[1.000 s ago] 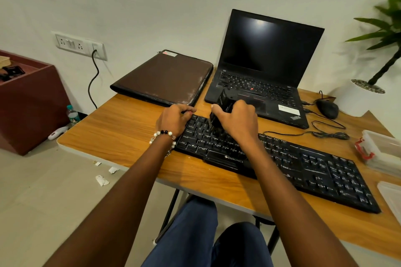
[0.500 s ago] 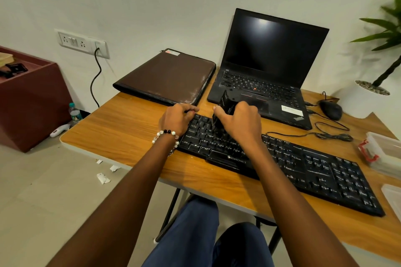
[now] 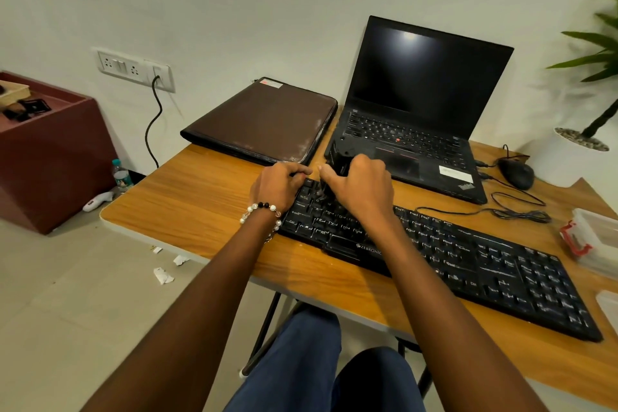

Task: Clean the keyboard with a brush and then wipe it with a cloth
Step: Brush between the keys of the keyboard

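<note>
A long black keyboard [image 3: 468,261] lies diagonally on the wooden table [image 3: 200,197]. My right hand [image 3: 359,187] grips a black brush [image 3: 337,157] upright over the keyboard's far left keys; the bristles touch the top-left rows and are mostly hidden by the hand. My left hand [image 3: 279,184] holds the keyboard's left end, fingers curled over its top-left corner. A beaded bracelet sits on that wrist. No cloth is in view.
An open black laptop [image 3: 418,117] and a closed brown folder [image 3: 264,120] lie behind the keyboard. A black mouse [image 3: 516,172] with its cable, a potted plant [image 3: 582,144] and clear plastic boxes [image 3: 595,241] are at the right. A maroon cabinet [image 3: 50,157] stands left.
My right hand and the brush have shifted slightly left along the upper-left keys, closer to my left hand. The left hand stays on the keyboard's corner.
</note>
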{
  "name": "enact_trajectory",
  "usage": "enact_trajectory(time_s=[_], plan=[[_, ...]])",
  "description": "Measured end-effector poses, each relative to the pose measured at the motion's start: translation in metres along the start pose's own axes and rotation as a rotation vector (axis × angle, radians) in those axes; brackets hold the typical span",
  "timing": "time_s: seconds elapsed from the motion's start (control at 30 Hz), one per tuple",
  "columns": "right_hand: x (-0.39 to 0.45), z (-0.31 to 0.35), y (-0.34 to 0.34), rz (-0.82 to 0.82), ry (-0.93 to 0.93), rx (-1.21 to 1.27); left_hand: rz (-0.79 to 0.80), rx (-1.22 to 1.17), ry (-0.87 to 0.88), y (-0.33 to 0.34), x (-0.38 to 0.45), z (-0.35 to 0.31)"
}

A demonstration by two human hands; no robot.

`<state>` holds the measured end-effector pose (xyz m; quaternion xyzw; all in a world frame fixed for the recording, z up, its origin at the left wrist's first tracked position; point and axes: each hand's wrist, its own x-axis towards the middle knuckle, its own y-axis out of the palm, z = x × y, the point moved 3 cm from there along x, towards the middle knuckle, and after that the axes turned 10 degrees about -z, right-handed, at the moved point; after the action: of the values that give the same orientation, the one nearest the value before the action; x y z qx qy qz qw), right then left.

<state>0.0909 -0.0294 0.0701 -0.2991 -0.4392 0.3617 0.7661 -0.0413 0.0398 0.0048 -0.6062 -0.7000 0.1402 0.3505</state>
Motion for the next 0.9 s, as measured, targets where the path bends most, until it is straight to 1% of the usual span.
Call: enact_trajectory(time_s=[0.1,0.17,0.27,0.3,0.37,0.43,0.47,0.53,0.6,0.7,0.73,0.8,0.87,0.9], plan=[[-0.005,-0.001,-0.002,0.021,-0.035,-0.059,0.005,-0.004,0.001,0.001,0.001,0.002],[-0.004,-0.002,-0.004,0.100,-0.013,-0.052,0.011,-0.013,-0.001,0.003,0.001,0.003],[0.010,-0.007,-0.008,0.238,0.071,0.060,0.010,-0.009,-0.012,0.003,0.001,0.002],[0.015,-0.010,-0.008,0.244,0.099,0.103,0.009,-0.010,-0.017,0.004,0.001,0.002],[0.020,-0.013,-0.007,0.158,0.138,0.139,0.004,-0.018,-0.021,0.003,0.001,0.003],[0.013,-0.012,-0.004,0.043,0.115,0.091,0.006,-0.025,-0.022,0.003,0.002,0.002],[0.008,-0.011,-0.001,0.018,0.087,0.073,0.008,-0.025,-0.024,0.003,0.002,0.002],[0.000,-0.008,0.002,0.023,0.048,0.030,0.007,-0.014,-0.024,0.001,0.001,0.001],[0.000,-0.007,0.000,0.089,0.044,-0.027,0.008,-0.006,-0.015,0.001,0.001,0.001],[0.012,-0.006,-0.006,0.222,0.093,0.059,0.021,-0.014,-0.017,0.002,0.001,0.001],[0.016,-0.005,-0.007,0.213,0.112,0.106,0.023,-0.021,-0.019,0.002,0.001,0.002],[0.017,-0.002,-0.001,0.116,0.130,0.139,0.021,-0.041,-0.019,0.002,0.002,0.002],[0.011,0.004,0.008,0.025,0.103,0.105,0.019,-0.042,-0.020,0.002,0.003,0.003],[0.008,0.006,0.011,0.006,0.073,0.083,0.019,-0.035,-0.018,0.002,0.003,0.002]])
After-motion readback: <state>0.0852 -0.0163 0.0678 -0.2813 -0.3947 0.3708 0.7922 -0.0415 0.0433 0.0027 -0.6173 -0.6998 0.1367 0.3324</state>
